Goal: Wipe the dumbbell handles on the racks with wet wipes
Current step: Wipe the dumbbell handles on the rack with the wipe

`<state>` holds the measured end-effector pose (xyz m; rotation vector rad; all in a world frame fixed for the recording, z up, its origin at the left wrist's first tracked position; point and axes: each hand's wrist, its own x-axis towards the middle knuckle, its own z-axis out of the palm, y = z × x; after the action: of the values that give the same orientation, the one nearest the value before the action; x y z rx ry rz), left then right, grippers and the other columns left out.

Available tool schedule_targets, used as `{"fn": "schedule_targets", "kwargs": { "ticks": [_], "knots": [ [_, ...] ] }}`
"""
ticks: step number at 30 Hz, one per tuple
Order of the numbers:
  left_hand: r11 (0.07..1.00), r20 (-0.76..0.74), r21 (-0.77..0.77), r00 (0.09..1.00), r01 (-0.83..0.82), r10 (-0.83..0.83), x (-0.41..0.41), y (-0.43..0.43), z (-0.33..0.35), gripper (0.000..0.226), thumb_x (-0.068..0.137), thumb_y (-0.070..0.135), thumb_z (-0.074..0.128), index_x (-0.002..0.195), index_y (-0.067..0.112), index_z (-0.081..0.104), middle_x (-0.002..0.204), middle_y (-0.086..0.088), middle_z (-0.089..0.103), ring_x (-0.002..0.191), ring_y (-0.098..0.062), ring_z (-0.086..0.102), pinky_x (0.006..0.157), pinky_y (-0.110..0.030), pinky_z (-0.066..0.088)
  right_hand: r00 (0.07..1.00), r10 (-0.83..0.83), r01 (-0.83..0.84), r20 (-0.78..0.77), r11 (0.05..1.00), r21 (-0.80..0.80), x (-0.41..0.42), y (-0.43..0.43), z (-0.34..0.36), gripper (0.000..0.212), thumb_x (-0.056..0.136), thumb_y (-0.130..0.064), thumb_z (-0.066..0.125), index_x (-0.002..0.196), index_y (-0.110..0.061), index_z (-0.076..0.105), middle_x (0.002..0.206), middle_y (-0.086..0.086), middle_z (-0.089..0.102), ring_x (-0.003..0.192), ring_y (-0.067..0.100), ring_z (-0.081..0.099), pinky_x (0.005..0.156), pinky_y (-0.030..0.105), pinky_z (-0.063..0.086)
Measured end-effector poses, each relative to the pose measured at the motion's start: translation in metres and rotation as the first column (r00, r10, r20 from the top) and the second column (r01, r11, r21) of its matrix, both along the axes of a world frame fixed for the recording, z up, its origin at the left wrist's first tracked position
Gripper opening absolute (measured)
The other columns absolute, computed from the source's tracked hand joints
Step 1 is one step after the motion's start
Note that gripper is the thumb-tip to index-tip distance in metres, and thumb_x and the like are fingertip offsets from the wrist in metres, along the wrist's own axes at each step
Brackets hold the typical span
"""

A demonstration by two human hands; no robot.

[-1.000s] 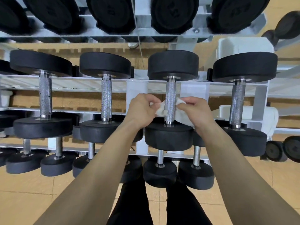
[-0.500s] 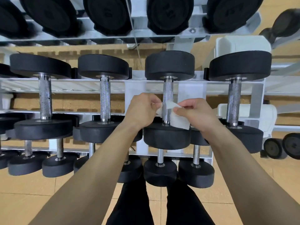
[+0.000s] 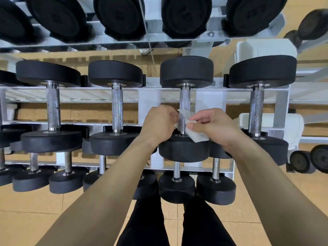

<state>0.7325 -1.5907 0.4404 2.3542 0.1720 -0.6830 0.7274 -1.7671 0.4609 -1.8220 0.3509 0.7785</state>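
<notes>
I find the left hand [image 3: 159, 123] and right hand [image 3: 213, 126] each pinching the wet wipe [image 3: 197, 136] wrapped on the handle [image 3: 185, 98], mid-wipe; next, I judge, draw it upward.

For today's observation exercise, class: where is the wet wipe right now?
In the head view, just right of centre: the wet wipe loops round the near end of a middle-shelf dumbbell handle, pinched between the left hand and right hand.

Only text I can find is embossed numbers on the far top-row dumbbell heads [image 3: 122, 16]. One left of middle might be 10, the rest are too dark to read.
</notes>
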Motion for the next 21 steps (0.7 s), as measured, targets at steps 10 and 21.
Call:
{"fn": "schedule_targets", "kwargs": {
  "ticks": [10, 21],
  "knots": [
    [0.882, -0.031, -0.459, 0.994, -0.105, 0.102, -0.024, -0.017, 0.064, 0.015, 0.098, 0.015, 0.064, 0.09, 0.024, 0.073, 0.088, 0.01, 0.075, 0.084, -0.004, 0.07, 0.079, -0.025, 0.057, 0.933, 0.223, -0.19, 0.281, 0.972, -0.139, -0.027, -0.005, 0.01, 0.053, 0.084, -0.011, 0.07, 0.127, -0.039, 0.058, 0.123, -0.012, 0.052, 0.108, 0.0, 0.056, 0.088, 0.017, 0.045],
    [0.419, -0.514, -0.702, 0.817, -0.576, 0.262, -0.035, 0.004, 0.05, 0.027, 0.099, 0.017, 0.054, 0.12, 0.008, 0.069, 0.115, -0.013, 0.074, 0.111, -0.027, 0.07, 0.097, -0.035, 0.056, 0.977, -0.126, 0.078, 0.174, 0.963, 0.257, -0.02, -0.008, -0.001, 0.02, 0.087, -0.003, 0.076, 0.105, -0.011, 0.071, 0.097, 0.008, 0.077, 0.086, 0.023, 0.072, 0.079, 0.033, 0.059]
  ]
}}
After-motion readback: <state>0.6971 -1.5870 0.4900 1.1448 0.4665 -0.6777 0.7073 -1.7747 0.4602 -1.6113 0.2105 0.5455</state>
